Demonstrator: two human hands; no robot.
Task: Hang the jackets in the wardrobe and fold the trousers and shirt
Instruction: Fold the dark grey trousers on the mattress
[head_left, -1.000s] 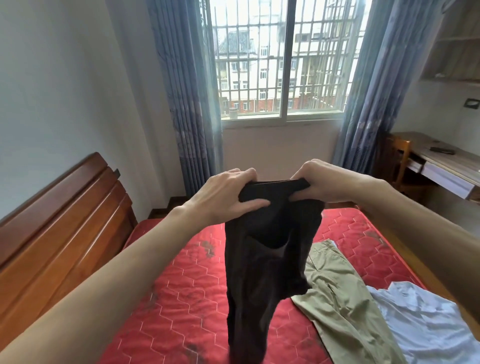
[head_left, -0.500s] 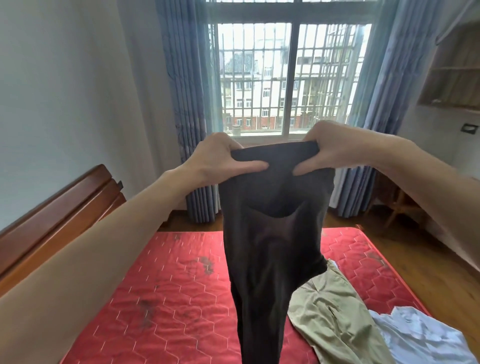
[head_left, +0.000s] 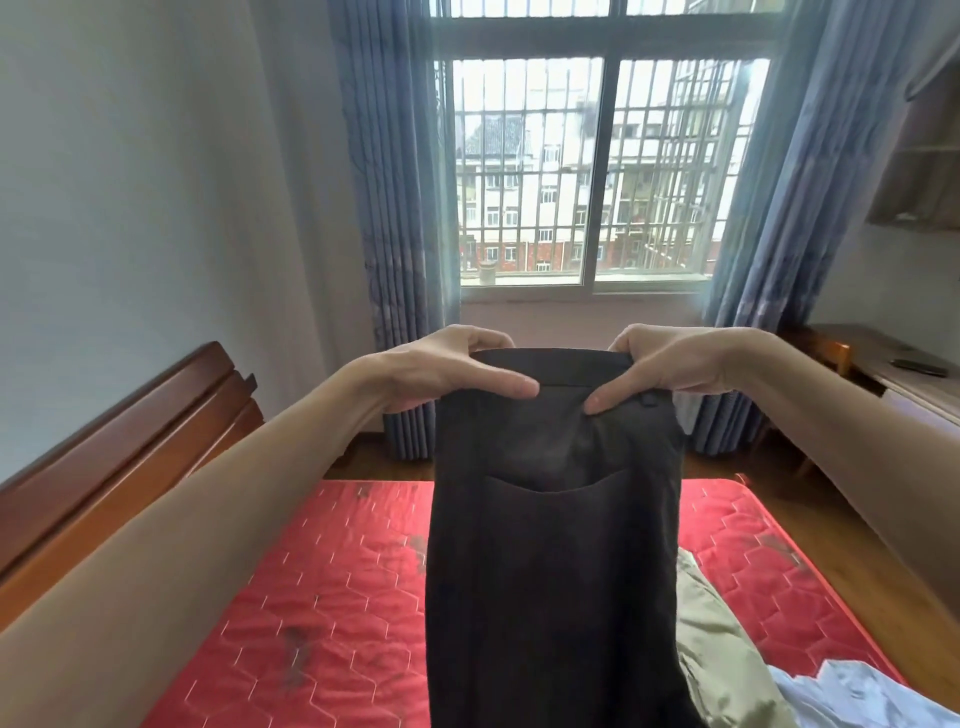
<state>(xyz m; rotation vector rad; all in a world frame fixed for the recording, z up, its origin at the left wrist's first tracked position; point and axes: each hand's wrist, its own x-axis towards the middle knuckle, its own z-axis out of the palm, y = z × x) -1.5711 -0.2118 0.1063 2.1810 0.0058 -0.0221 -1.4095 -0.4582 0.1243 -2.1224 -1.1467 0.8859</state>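
Dark brown trousers (head_left: 550, 545) hang in front of me over the red mattress (head_left: 332, 597). My left hand (head_left: 447, 366) grips the left end of their waistband and my right hand (head_left: 670, 364) grips the right end, both held out at arm's length. The trouser legs drop out of view at the bottom. A khaki-green garment (head_left: 722, 654) lies on the mattress to the right, partly hidden behind the trousers. A pale blue shirt (head_left: 852, 696) lies at the bottom right corner.
A wooden headboard (head_left: 114, 452) runs along the left wall. Ahead is a barred window (head_left: 597, 171) between blue curtains (head_left: 389, 208). A wooden desk (head_left: 893, 374) with a chair stands at the right, with a strip of wooden floor beside the bed.
My hands have spread the waistband wider and flatter. The view has shifted, so the trousers hang squarely in front of me and cover more of the bed.
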